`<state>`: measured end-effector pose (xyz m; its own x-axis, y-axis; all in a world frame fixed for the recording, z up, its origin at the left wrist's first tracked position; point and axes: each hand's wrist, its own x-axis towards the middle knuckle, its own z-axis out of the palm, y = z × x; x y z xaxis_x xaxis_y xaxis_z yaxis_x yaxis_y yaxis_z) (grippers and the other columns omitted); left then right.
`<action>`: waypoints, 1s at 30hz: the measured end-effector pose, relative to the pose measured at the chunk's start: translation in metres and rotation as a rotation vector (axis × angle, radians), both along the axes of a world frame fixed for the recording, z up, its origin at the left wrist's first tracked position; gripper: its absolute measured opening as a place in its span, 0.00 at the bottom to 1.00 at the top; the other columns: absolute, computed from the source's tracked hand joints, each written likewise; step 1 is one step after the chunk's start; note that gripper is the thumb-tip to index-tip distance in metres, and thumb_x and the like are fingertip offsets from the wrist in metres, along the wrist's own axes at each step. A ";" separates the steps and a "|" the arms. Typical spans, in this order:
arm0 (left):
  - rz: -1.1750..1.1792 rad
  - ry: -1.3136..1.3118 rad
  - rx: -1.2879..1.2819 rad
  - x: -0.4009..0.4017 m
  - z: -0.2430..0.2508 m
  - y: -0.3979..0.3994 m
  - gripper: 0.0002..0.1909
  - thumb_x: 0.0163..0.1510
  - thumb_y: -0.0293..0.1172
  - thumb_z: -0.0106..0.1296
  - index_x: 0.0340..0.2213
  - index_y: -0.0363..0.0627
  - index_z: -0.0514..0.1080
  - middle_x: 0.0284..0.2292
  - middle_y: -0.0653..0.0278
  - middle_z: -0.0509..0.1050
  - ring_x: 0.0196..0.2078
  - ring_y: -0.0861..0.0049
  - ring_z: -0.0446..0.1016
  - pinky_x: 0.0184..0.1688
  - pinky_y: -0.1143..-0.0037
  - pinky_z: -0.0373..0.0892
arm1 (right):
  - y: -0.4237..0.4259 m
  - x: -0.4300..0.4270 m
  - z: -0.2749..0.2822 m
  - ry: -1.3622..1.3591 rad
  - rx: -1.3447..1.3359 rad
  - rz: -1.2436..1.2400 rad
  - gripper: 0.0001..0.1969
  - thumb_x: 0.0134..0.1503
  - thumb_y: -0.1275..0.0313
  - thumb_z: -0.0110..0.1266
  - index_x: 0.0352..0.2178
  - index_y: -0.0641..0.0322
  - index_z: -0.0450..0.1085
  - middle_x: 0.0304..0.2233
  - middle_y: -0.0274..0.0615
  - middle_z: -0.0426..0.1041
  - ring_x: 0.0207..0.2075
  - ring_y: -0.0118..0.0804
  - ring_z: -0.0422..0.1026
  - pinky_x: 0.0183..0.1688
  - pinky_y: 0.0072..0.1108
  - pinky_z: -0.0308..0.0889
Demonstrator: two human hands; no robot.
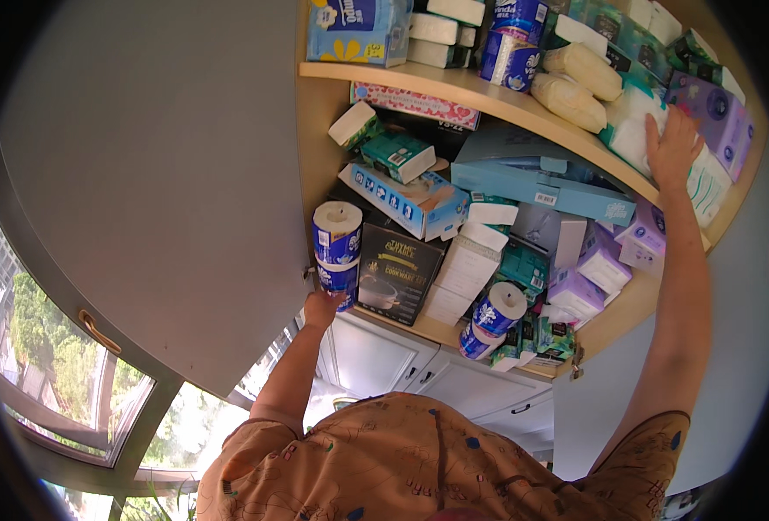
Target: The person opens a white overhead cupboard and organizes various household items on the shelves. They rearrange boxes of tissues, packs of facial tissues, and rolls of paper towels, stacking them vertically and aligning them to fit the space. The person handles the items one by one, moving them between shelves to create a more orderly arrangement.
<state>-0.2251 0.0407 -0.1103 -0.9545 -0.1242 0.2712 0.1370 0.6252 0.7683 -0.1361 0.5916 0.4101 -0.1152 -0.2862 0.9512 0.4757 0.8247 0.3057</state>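
Note:
My left hand (pixel 324 307) reaches to the lowest of several stacked blue toilet paper rolls (pixel 337 234) at the left end of the lower shelf; whether its fingers grip the roll is unclear. A black cookware box (pixel 400 273) stands beside that stack. On the upper shelf, my right hand (pixel 674 146) lies with fingers spread on white and green plastic-wrapped packs (pixel 638 120). A purple tissue pack (pixel 710 117) is just behind it, and two cream-coloured wrapped packs (pixel 576 78) lie to its left.
The upper shelf edge (pixel 488 104) crosses above a light blue box (pixel 540 176), an open blue carton (pixel 404 195) and purple tissue packs (pixel 593 273). More rolls (pixel 498 309) stand near the lower shelf's front. Open cabinet doors flank both sides, the left one (pixel 150 163) near a window.

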 end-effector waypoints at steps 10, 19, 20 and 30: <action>-0.009 -0.114 -0.091 0.001 0.006 -0.016 0.25 0.44 0.52 0.62 0.23 0.35 0.78 0.25 0.47 0.77 0.29 0.55 0.77 0.33 0.64 0.71 | -0.022 0.002 -0.003 0.017 -0.010 0.036 0.26 0.56 0.52 0.50 0.48 0.59 0.64 0.50 0.43 0.66 0.55 0.46 0.60 0.57 0.54 0.47; -0.023 -0.211 -0.175 0.009 0.036 -0.012 0.25 0.43 0.52 0.63 0.27 0.37 0.78 0.25 0.50 0.78 0.29 0.57 0.78 0.34 0.65 0.72 | -0.024 0.011 -0.002 -0.005 -0.044 0.110 0.27 0.54 0.52 0.53 0.48 0.61 0.64 0.50 0.44 0.66 0.55 0.48 0.60 0.59 0.53 0.44; -0.066 -0.179 -0.292 0.007 0.028 -0.019 0.25 0.43 0.52 0.63 0.28 0.37 0.78 0.27 0.50 0.78 0.31 0.57 0.78 0.35 0.65 0.72 | -0.027 0.009 -0.002 0.001 -0.042 0.117 0.27 0.54 0.52 0.53 0.48 0.61 0.64 0.50 0.44 0.66 0.55 0.48 0.60 0.59 0.53 0.44; -0.131 0.203 -0.473 0.081 0.225 0.019 0.21 0.43 0.45 0.64 0.30 0.39 0.74 0.26 0.53 0.77 0.29 0.56 0.77 0.33 0.65 0.72 | -0.026 0.010 -0.003 -0.004 -0.065 0.115 0.27 0.53 0.53 0.53 0.48 0.62 0.64 0.50 0.45 0.65 0.56 0.49 0.59 0.60 0.53 0.42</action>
<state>-0.1446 0.0595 0.1143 -0.8761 0.1732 0.4499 0.3538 0.8649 0.3560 -0.1265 0.5655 0.4070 -0.0893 -0.2353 0.9678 0.3754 0.8921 0.2515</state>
